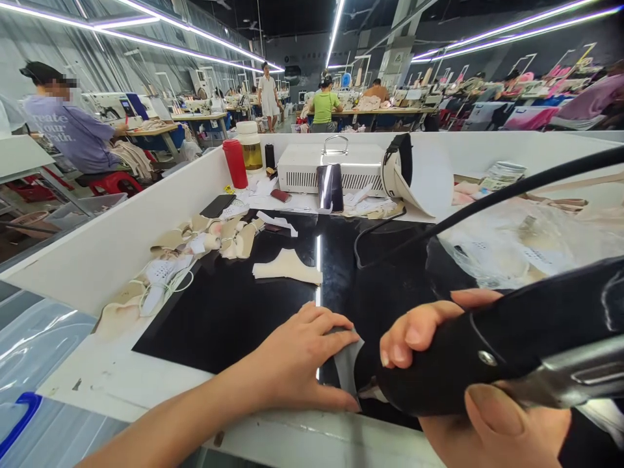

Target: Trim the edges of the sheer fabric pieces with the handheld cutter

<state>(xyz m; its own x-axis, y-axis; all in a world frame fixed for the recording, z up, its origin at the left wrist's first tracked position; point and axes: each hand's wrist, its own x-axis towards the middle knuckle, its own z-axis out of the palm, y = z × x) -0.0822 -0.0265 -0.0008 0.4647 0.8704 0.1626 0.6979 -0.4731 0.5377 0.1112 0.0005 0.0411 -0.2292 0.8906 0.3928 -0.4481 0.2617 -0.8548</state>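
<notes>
My right hand [468,364] grips a black handheld power tool [487,344] with a metal lever along its side; the thumb lies against the lever. The tool's narrow metal tip [373,391] points left, close to the right edge of a grey curved piece [347,364]. My left hand [307,357] lies with fingers stretched out over that piece, pressing it on the shiny black sheet [214,325]. Part of the grey piece is hidden under the fingers. Beyond the hand lies a cream fabric piece [287,268], flat on the sheet.
Cream cut pieces [238,237] are heaped on the left. At the back stand a white vented box [331,166], a phone [330,188], a red cup [234,164] and a jar [251,149]. A black cable [517,188] arches over plastic bags [536,240]. White walls [121,221] rim the table.
</notes>
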